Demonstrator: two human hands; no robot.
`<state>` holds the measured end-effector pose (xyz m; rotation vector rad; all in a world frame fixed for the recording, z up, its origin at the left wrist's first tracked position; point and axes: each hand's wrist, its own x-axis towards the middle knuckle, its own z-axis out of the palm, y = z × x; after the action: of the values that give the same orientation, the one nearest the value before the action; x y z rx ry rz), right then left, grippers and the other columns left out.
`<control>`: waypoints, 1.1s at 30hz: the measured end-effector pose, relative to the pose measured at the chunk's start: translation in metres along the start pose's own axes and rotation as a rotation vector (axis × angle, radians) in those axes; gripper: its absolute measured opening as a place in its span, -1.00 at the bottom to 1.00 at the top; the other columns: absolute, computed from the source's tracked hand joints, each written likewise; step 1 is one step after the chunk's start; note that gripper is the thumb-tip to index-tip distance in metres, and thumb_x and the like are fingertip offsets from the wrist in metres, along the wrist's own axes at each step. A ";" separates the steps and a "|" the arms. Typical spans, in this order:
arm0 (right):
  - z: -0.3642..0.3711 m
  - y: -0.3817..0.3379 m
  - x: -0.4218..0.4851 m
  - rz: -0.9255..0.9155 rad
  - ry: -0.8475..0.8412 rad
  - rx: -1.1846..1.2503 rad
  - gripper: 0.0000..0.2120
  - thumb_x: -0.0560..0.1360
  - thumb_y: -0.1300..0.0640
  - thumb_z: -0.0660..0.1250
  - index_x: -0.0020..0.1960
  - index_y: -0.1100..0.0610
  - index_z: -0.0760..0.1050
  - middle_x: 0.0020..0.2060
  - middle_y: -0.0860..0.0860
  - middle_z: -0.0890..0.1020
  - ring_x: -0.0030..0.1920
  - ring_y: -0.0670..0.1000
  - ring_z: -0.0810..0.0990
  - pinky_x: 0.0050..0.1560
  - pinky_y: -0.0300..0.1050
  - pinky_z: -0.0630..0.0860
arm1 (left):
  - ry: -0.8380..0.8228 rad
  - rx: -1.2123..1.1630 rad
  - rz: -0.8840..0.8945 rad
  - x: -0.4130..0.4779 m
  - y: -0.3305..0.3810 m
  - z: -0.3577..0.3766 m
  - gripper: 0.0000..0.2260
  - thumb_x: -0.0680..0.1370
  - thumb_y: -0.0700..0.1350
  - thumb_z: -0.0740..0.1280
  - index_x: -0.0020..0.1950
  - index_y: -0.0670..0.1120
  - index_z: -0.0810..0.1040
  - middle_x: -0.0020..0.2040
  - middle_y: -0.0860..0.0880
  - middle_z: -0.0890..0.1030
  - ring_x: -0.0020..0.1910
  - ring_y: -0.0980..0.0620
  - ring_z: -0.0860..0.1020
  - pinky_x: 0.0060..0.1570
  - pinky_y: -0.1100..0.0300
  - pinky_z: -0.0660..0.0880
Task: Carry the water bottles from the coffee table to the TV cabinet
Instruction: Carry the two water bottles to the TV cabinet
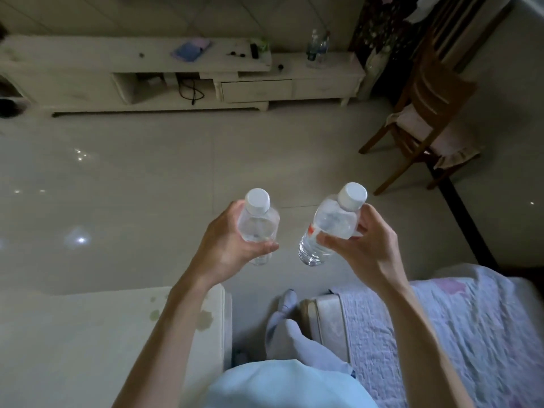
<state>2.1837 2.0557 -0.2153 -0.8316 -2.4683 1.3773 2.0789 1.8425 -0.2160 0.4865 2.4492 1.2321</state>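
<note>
My left hand (226, 245) grips a clear water bottle with a white cap (259, 222), held upright over the floor. In my right hand (368, 245) is a second clear bottle with a white cap and a red label (329, 228), tilted slightly to the right. The white coffee table (88, 334) lies below my left forearm at lower left. Across the tiled floor stands the long white TV cabinet (182, 81). Two more bottles (318, 50) stand on its lower right section.
A wooden chair with a cushion (424, 119) stands at the right. A sofa with a lilac quilted cover (456, 334) fills the lower right. My legs (291, 328) are between table and sofa. A purple cloth (191, 48), a remote and small items lie on the cabinet.
</note>
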 end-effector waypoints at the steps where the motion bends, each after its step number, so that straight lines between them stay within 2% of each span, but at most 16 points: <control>1: -0.002 0.001 0.016 0.001 0.001 0.002 -0.35 0.21 0.01 0.62 0.24 0.03 0.48 0.04 -0.11 0.66 -0.02 -0.20 0.63 -0.10 -0.34 0.51 | 0.008 0.009 0.002 0.014 0.004 0.002 -0.41 0.25 0.09 0.59 0.20 0.07 0.45 0.06 0.14 0.59 0.05 0.12 0.54 -0.05 0.33 0.42; 7: -0.016 0.005 0.110 0.020 -0.016 0.031 -0.38 0.17 -0.08 0.61 0.18 -0.12 0.47 -0.02 -0.16 0.66 -0.05 -0.16 0.65 -0.03 -0.11 0.60 | 0.022 0.042 0.010 0.103 0.039 0.009 -0.41 0.25 0.10 0.58 0.21 0.07 0.45 0.07 0.15 0.57 0.05 0.13 0.52 -0.07 0.43 0.39; 11: -0.030 0.001 0.164 -0.011 -0.040 0.028 -0.38 0.17 -0.07 0.62 0.18 -0.13 0.47 -0.01 -0.17 0.65 -0.03 -0.18 0.64 -0.04 -0.16 0.59 | 0.067 0.019 0.001 0.153 0.060 0.016 -0.39 0.26 0.11 0.57 0.24 0.06 0.43 0.09 0.13 0.57 0.05 0.12 0.52 -0.05 0.33 0.42; 14: -0.033 0.001 0.194 -0.015 -0.050 0.029 -0.40 0.18 -0.05 0.61 0.17 -0.13 0.47 -0.01 -0.18 0.65 -0.06 -0.23 0.64 -0.05 -0.18 0.58 | 0.063 -0.015 -0.018 0.178 0.064 0.024 -0.39 0.26 0.10 0.58 0.24 0.06 0.43 0.10 0.13 0.56 0.06 0.13 0.52 -0.05 0.41 0.42; 19: -0.030 0.003 0.242 0.008 -0.067 0.027 -0.38 0.18 -0.04 0.60 0.20 -0.11 0.47 -0.01 -0.16 0.66 -0.02 -0.16 0.65 -0.06 -0.19 0.57 | 0.038 -0.033 -0.048 0.220 0.063 0.028 -0.38 0.26 0.10 0.58 0.25 0.08 0.42 0.11 0.15 0.56 0.09 0.14 0.53 -0.02 0.41 0.42; 24: -0.018 -0.005 0.290 0.046 -0.060 0.002 -0.43 0.17 -0.07 0.59 0.12 -0.11 0.47 -0.06 -0.18 0.66 -0.05 -0.15 0.64 -0.14 -0.21 0.51 | 0.028 -0.037 -0.033 0.280 0.062 0.020 -0.38 0.26 0.09 0.58 0.25 0.07 0.43 0.10 0.15 0.56 0.06 0.15 0.52 -0.07 0.45 0.40; 29: -0.004 -0.023 0.350 0.073 -0.006 -0.021 -0.41 0.17 -0.07 0.60 0.14 -0.15 0.47 -0.05 -0.19 0.64 -0.03 -0.18 0.63 -0.01 -0.06 0.61 | -0.031 -0.076 0.012 0.360 0.064 0.008 -0.37 0.26 0.08 0.59 0.26 0.08 0.42 0.10 0.15 0.55 0.05 0.16 0.51 -0.10 0.45 0.39; 33: 0.008 -0.047 0.403 0.086 0.048 -0.027 -0.42 0.16 -0.07 0.61 0.11 -0.18 0.44 -0.03 -0.18 0.63 -0.07 -0.19 0.63 -0.01 -0.03 0.63 | -0.089 -0.084 0.045 0.430 0.067 -0.009 -0.38 0.25 0.07 0.59 0.24 0.08 0.43 0.07 0.17 0.55 0.01 0.18 0.50 -0.17 0.55 0.34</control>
<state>1.8307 2.2561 -0.2202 -0.9753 -2.4466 1.3374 1.7070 2.0686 -0.2243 0.5635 2.3146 1.2968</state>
